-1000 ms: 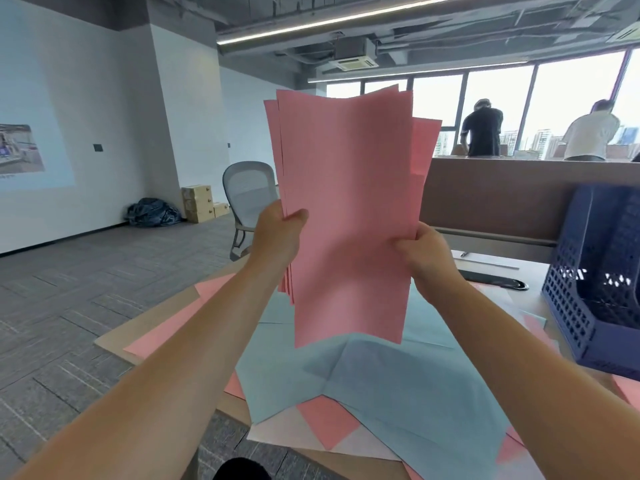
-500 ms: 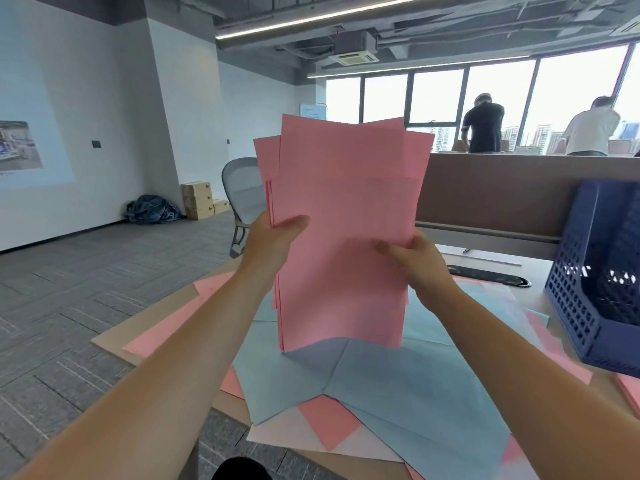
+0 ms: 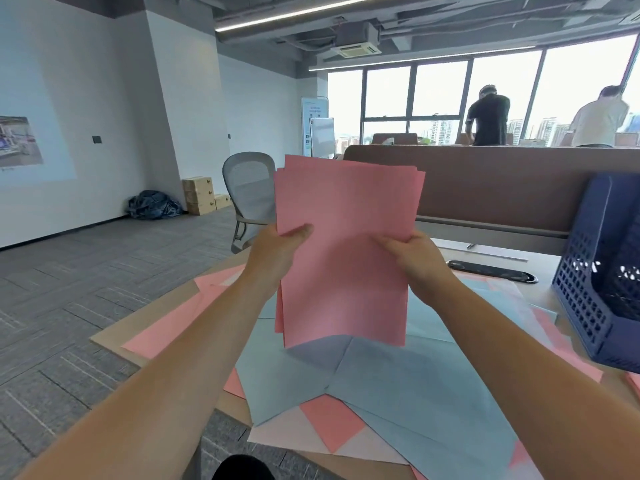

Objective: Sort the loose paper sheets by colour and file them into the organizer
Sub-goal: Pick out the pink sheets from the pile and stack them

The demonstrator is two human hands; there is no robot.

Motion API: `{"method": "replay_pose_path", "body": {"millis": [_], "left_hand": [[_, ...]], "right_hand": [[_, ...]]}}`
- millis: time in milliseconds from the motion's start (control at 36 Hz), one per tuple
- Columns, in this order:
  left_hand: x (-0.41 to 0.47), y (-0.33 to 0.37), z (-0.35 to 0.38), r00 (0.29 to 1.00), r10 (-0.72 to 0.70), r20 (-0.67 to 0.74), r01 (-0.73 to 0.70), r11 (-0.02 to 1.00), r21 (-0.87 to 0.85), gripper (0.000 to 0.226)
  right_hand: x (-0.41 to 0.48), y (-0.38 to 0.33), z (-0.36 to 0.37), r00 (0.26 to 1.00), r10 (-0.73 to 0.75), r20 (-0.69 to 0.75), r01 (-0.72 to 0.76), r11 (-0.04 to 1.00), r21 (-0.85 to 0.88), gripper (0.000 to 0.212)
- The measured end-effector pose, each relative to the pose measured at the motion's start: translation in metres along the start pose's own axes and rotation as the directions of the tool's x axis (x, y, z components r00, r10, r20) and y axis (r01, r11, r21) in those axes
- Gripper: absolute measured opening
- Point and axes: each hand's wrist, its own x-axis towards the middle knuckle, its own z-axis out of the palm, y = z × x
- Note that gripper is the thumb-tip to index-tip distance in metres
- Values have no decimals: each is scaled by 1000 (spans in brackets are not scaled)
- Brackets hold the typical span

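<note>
Pink paper stack (image 3: pixel 346 271), upright, pinched at mid-height by both side edges: left hand (image 3: pixel 277 251) and right hand (image 3: pixel 415 258), fingers (image 3: pixel 300 233) clamped on it. Judged light, limp, sheets prone to slide; top edges fanned, so side grip best. Loose blue sheets (image 3: pixel 398 386) on tan bench (image 3: pixel 540 265) below fingers; navy organizer (image 3: pixel 602 271) right of right fingers. Open office beyond.

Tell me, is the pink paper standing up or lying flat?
Standing up: the left hand and right hand grip the pink stack by its sides, top edges up.
</note>
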Motion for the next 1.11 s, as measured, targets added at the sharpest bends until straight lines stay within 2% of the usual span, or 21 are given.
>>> {"method": "replay_pose_path", "body": {"millis": [83,167,250,333,444,556,639,722,750,806,944,1028,1111], "left_hand": [[3,5,3,998,3,-63,-5,999,-33,28],[3,2,1,999,-11,-35,10,999,-34,31],[-5,-20,-4,995,-89,33,90,996,-24,17],[-19,-50,-6,978,-184,100,188,982,-34,13],[-21,-56,-2,982,-186,38,188,979,-82,5],[-12,-47,0,988,-153,33,155,983,-100,6],[-13,-57,-3,975,-209,77,216,973,-87,7],[-24,-74,-9,942,-297,154,305,952,-32,34],[-27,-76,-11,940,-298,166,306,952,-26,39],[-26,-78,-13,946,-284,153,291,956,-26,36],[-20,-80,-9,951,-274,147,284,957,-56,23],[-22,-87,-4,949,-284,137,284,959,20,24],[-19,-83,1,972,-227,53,222,971,95,28]], "right_hand": [[4,-7,4,999,-29,-35,27,999,-46,21],[6,0,3,999,-36,-22,35,999,-35,18],[1,25,3,998,52,47,-51,998,-22,22],[-6,49,5,985,144,97,-144,990,-4,26],[-4,55,10,981,179,70,-183,982,48,16],[5,47,7,990,127,58,-131,990,61,18],[2,54,7,987,144,75,-148,988,49,19],[-7,69,10,973,211,97,-212,977,3,25],[-8,72,10,970,223,92,-224,975,-3,33],[-7,72,8,970,225,92,-227,974,11,39],[-3,72,8,972,220,77,-225,972,62,22],[-6,76,12,967,240,88,-246,967,61,16],[-5,70,9,969,236,67,-241,968,67,18]]}}
